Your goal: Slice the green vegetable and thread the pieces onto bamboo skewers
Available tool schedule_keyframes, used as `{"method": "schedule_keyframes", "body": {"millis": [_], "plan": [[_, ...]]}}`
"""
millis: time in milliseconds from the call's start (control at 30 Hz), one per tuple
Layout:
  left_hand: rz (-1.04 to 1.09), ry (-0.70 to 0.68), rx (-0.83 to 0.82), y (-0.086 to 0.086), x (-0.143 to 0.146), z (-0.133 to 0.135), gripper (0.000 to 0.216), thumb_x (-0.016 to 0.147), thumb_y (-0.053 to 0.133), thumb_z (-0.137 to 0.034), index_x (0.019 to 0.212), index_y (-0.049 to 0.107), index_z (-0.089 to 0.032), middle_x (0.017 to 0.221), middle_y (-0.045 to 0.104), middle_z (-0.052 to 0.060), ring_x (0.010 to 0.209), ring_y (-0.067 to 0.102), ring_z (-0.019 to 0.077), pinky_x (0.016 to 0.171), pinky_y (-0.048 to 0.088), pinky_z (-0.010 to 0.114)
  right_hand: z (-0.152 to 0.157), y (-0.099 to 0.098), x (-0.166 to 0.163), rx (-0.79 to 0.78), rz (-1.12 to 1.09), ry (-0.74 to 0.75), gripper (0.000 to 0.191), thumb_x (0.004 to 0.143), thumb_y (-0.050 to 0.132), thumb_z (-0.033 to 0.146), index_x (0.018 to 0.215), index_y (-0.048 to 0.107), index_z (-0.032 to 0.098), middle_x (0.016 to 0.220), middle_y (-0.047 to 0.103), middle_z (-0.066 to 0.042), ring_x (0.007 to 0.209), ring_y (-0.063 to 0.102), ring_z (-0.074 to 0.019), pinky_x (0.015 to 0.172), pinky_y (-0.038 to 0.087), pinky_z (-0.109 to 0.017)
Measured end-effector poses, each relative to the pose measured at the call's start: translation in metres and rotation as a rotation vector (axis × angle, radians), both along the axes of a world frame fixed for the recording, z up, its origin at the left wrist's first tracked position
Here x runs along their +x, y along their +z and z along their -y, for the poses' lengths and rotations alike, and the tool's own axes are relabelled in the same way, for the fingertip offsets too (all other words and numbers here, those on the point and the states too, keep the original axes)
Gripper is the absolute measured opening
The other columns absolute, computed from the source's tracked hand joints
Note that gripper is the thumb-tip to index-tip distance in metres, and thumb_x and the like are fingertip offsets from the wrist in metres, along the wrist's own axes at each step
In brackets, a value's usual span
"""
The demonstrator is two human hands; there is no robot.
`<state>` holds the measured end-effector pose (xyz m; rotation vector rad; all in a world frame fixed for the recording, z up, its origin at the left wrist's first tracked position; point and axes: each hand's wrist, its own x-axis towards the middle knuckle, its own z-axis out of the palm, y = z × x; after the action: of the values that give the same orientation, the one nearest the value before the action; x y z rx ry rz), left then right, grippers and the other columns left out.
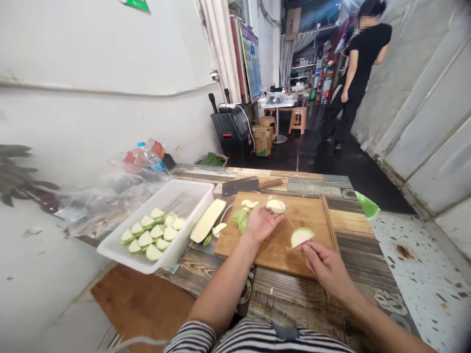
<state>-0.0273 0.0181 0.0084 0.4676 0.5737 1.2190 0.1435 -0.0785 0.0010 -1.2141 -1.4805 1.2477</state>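
My right hand (326,267) pinches a half-round slice of pale green squash (302,237) at its lower edge, above the cutting board (272,252). A thin skewer (292,223) seems to stick out of that slice toward the upper left. Over the board's middle, my left hand (263,223) is turned palm up with its fingers loosely apart. White squash slices (275,205) are right at its fingertips; I cannot tell whether they rest on the hand. Left of this hand lie overlapping green slices (240,220) and a few whitish pieces (249,203).
A white plastic tub (143,267) holds several squash slices with skewers. Beside it lies a cut squash half (208,220). A cleaver (241,185) lies behind the board; skewers (330,223) line its right side. A person (362,63) in black stands farther back.
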Motion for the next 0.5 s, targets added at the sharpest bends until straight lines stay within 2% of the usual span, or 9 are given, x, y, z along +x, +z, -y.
{"method": "schedule_keyframes", "body": {"millis": [133,233,300,367,433,500], "plan": [[0.045,0.057,-0.025,-0.002,-0.006,-0.004,0.032,0.082,0.04,-0.024,0.105,0.056,-0.008,0.108,0.062,0.015,0.104,0.057,0.0245,0.091,0.044,0.046,0.004,-0.013,-0.006,-0.054,-0.016,0.07,0.033,0.084,0.046,0.046,0.085,0.058,0.016,0.047,0.028,0.008,0.041,0.027,-0.0087,0.041,0.019,-0.022],[-0.06,0.151,0.028,-0.008,-0.007,-0.007,0.033,0.085,0.041,-0.026,0.11,0.055,-0.011,0.109,0.062,0.014,0.101,0.058,0.0225,0.09,0.045,0.045,0.002,-0.019,-0.004,-0.066,-0.013,0.044,0.032,0.084,0.046,0.045,0.089,0.057,0.016,0.048,0.029,0.008,0.043,0.028,-0.0091,0.041,0.02,-0.023],[-0.257,0.287,0.079,-0.013,-0.006,-0.007,0.033,0.085,0.042,-0.028,0.112,0.055,-0.013,0.11,0.061,0.012,0.102,0.058,0.0216,0.09,0.045,0.043,0.001,-0.019,-0.002,-0.067,0.002,0.004,0.032,0.084,0.046,0.045,0.09,0.058,0.016,0.048,0.031,0.007,0.043,0.029,-0.0093,0.041,0.021,-0.023],[-0.545,0.418,0.176,-0.017,-0.006,-0.006,0.031,0.085,0.044,-0.028,0.111,0.057,-0.016,0.116,0.059,0.01,0.108,0.053,0.0209,0.095,0.04,0.041,-0.001,-0.016,-0.001,-0.061,0.02,-0.042,0.033,0.084,0.046,0.046,0.09,0.059,0.016,0.048,0.032,0.007,0.042,0.029,-0.0091,0.04,0.022,-0.022],[-0.829,0.452,0.314,-0.018,-0.006,-0.003,0.031,0.085,0.044,-0.028,0.112,0.058,-0.019,0.121,0.056,0.007,0.115,0.047,0.0199,0.102,0.032,0.037,-0.002,-0.012,-0.001,-0.052,0.034,-0.073,0.034,0.084,0.047,0.046,0.089,0.059,0.016,0.047,0.033,0.007,0.041,0.03,-0.0087,0.04,0.022,-0.022],[-1.03,0.406,0.432,-0.019,-0.005,-0.001,0.034,0.087,0.041,-0.028,0.117,0.056,-0.02,0.121,0.057,0.007,0.118,0.045,0.0194,0.104,0.028,0.036,-0.002,-0.009,-0.001,-0.045,0.042,-0.09,0.035,0.083,0.047,0.047,0.09,0.059,0.015,0.047,0.033,0.007,0.041,0.03,-0.0084,0.04,0.022,-0.022]]}}
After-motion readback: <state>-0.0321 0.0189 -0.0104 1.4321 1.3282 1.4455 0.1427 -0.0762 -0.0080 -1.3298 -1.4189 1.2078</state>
